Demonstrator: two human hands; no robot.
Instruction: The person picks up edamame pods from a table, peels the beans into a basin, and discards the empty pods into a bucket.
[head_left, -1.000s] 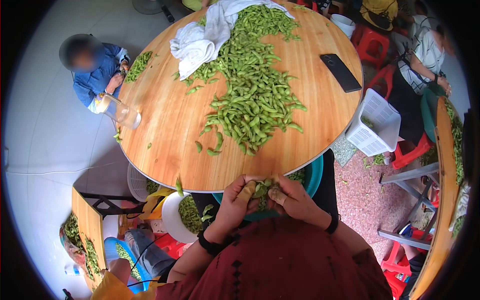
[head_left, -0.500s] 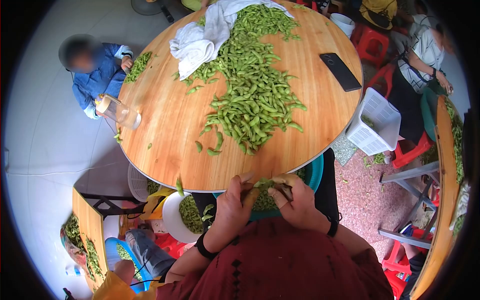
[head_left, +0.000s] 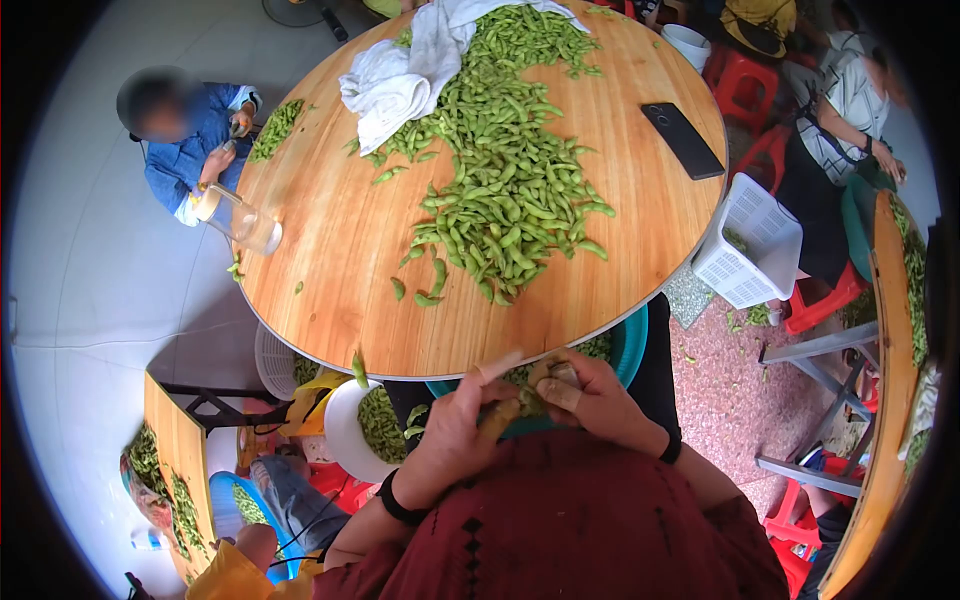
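Observation:
Over the teal basin (head_left: pixel 633 345) at the table's near edge, my two hands work close together. My left hand (head_left: pixel 462 420) has its index finger raised, with its thumb and other fingers closed around a green bean pod (head_left: pixel 530 402). Curled in against the same pod is my right hand (head_left: pixel 598 402), where something greyish shows between the fingers that I cannot make out. Fingers partly hide the pod. Shelled beans lie in the basin below. In front of me, a long heap of green bean pods (head_left: pixel 510 205) spreads across the round wooden table (head_left: pixel 340 290).
A white cloth (head_left: pixel 395 90) covers part of the heap. A black phone (head_left: pixel 683 140) lies at right, and a clear pitcher (head_left: pixel 240 222) stands at the left edge. Beside my legs are a white bucket (head_left: pixel 345 430) and a white basket (head_left: pixel 765 225). Co-workers sit left and right.
My right hand has turned and curled inward, drawing closer to my left; both have shifted slightly. The left co-worker's hands have come together, away from the pitcher and small pile.

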